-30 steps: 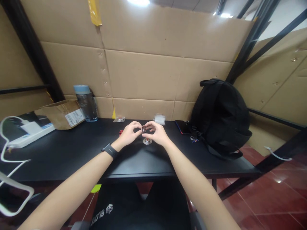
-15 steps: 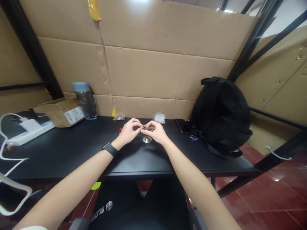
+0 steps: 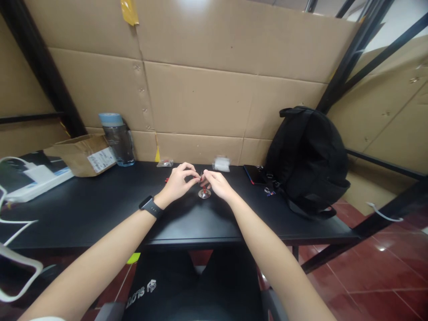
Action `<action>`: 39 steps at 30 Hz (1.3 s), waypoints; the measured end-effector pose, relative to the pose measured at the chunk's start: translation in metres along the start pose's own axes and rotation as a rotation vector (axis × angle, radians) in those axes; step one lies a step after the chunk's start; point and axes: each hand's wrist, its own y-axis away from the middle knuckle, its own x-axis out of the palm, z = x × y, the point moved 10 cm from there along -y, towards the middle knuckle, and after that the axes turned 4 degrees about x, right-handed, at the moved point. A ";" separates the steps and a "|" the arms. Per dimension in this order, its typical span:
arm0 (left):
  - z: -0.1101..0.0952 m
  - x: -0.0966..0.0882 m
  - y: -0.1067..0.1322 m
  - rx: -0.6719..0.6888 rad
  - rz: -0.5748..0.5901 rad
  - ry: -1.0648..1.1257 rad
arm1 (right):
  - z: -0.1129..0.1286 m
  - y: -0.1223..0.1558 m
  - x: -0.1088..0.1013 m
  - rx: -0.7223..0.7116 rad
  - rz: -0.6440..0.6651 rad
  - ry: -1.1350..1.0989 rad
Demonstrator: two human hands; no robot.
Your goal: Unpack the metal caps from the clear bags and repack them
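A small stand with a round, shiny silver base [image 3: 204, 194] and a red stem rests on the black table [image 3: 100, 214]. Above it my two hands almost meet. My left hand [image 3: 182, 180], its wrist wearing a black watch [image 3: 150, 206], pinches a small thin piece [image 3: 201, 176] between thumb and forefinger; its kind is too small to tell. My right hand [image 3: 216, 183] is closed with bent fingers at the same piece and the top of the stem, so what it grips is hidden. Small red bits [image 3: 166, 180] show partly behind my left hand.
At the back lie a clear packet [image 3: 165, 163] and a white packet [image 3: 221, 163]. A black backpack [image 3: 307, 165], phone [image 3: 253, 174] and keyring [image 3: 269, 191] are on the right. Leftward stand a bottle [image 3: 118, 140], paper bag [image 3: 82, 156] and white power strip [image 3: 38, 185].
My right fingers have shifted slightly and straightened a little at the thin piece. My left hand keeps its pinch. The silver base stays where it was, with the view tilting slightly.
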 end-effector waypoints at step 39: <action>0.044 0.020 0.013 -0.171 0.234 -0.269 | -0.005 0.010 0.008 0.015 0.072 0.802</action>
